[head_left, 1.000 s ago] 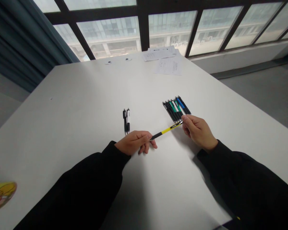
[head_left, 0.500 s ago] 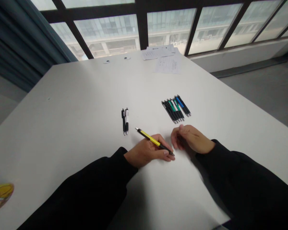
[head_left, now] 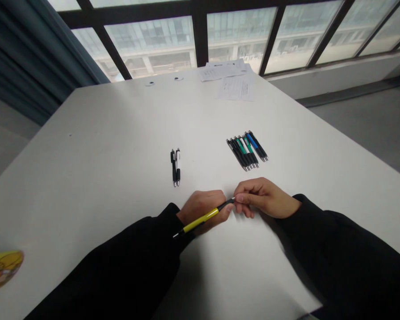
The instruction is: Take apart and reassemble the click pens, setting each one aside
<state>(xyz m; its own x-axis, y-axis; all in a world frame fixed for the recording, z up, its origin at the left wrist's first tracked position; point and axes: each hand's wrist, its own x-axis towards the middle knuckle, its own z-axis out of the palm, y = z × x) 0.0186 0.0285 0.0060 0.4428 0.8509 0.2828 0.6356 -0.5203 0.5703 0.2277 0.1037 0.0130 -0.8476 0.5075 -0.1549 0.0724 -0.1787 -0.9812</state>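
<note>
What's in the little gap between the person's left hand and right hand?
The yellow pen. It lies over the left hand, and its black front part spans the gap to the right hand, as the head view shows.

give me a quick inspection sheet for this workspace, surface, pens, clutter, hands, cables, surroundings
Surface: white table, with small dark specks.
Pens: yellow-and-black pen held at an angle; black pen and white-and-black pen side by side on the table; row of pens to their right, in black, green, white and blue.
Clutter: papers at the far edge; yellow printed item at the left, cut off by the frame.
Hands: left hand holds the yellow-and-black pen; right hand has its fingers at the metal tip.
Cables: nothing seen.
Surroundings: windows beyond the table; dark curtain at left; grey floor at right.
</note>
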